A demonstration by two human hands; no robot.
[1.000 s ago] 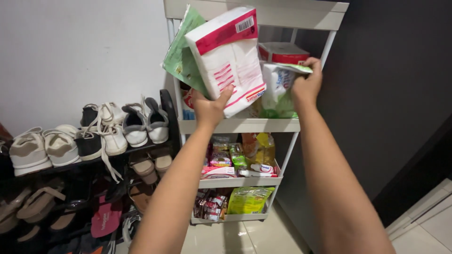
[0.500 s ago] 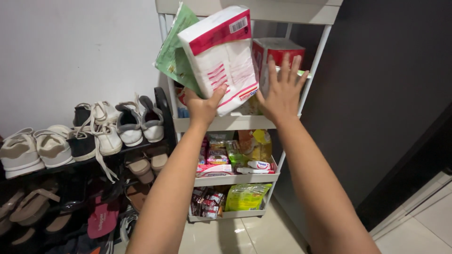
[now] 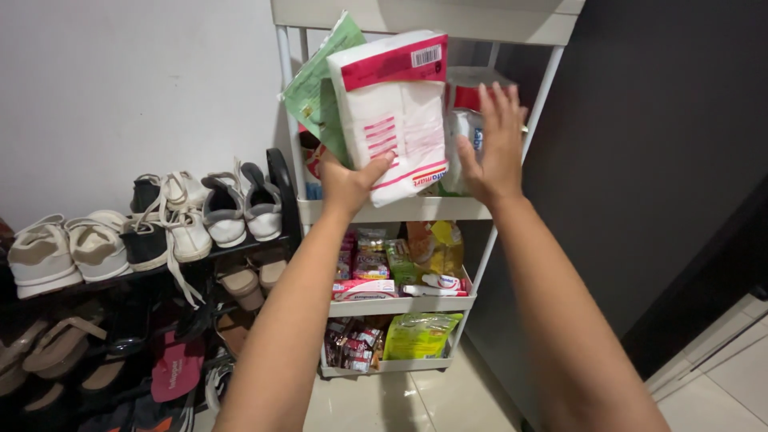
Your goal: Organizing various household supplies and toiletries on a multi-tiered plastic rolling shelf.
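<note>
We take the white cart (image 3: 400,210) as our landmark. Our left hand (image 3: 350,182) grips a white-and-red tissue pack (image 3: 392,112) and a green packet (image 3: 314,92) above the cart's upper shelf. Our right hand (image 3: 494,142), fingers spread, presses flat against a white pouch (image 3: 462,140) on that shelf, holding nothing. A shoe rack (image 3: 144,272) stands left of the cart.

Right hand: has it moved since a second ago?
Yes. The right hand let go of the white pouch and now lies open, flat against it, further from the cart's right post.
</note>
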